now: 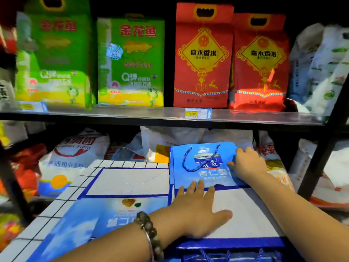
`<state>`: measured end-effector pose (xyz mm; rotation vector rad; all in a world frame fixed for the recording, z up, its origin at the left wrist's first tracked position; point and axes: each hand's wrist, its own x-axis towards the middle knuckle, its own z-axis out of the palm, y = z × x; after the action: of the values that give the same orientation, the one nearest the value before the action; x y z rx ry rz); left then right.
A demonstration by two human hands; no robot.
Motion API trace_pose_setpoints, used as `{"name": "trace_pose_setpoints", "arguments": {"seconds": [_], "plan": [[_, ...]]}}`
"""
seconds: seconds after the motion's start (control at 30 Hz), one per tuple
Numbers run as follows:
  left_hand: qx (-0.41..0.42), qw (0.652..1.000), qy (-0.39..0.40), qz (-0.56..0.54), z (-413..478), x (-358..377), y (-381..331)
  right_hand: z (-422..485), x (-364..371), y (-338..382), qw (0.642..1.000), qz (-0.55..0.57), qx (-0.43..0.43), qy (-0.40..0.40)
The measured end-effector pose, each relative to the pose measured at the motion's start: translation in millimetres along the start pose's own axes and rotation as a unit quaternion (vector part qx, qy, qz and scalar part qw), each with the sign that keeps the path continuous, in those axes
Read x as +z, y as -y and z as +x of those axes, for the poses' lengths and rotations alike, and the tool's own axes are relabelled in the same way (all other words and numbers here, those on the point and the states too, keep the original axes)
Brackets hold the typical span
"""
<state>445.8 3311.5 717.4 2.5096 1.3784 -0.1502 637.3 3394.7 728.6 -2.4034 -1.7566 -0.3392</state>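
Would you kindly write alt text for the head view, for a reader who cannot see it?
A person's left hand lies flat on a white and blue carton while the right hand touches a blue gift bag with a rope handle. On the shelf above stand green packs and red packs.

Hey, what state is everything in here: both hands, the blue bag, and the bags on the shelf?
Left hand: flat, fingers straight, pressing on the white panel.
Right hand: fingers spread, resting on the blue bag's right edge.
Blue bag: folded, lying flat, rope handle on top.
Green bags: upright on the shelf.
Red bags: upright, side by side.
Price tag: on the shelf edge.
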Motion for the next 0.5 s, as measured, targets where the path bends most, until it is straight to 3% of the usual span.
{"name": "trace_pose_setpoints", "arguments": {"seconds": [0.1, 0.2, 0.5], "plan": [[0.005, 1.000, -0.004, -0.018, 0.3, 2.6, 2.1, -10.8, -2.0, 18.8, 0.989, -0.022, -0.100, 0.107], [0.006, 1.000, -0.008, -0.020, 1.8, 4.3, 1.0, -27.8, 10.1, 30.5, 0.965, 0.004, -0.114, 0.235], [0.003, 0.999, -0.022, -0.034, 4.5, 11.4, 2.4, -36.3, 24.0, 31.5, 0.958, 0.030, -0.090, 0.271]]}}
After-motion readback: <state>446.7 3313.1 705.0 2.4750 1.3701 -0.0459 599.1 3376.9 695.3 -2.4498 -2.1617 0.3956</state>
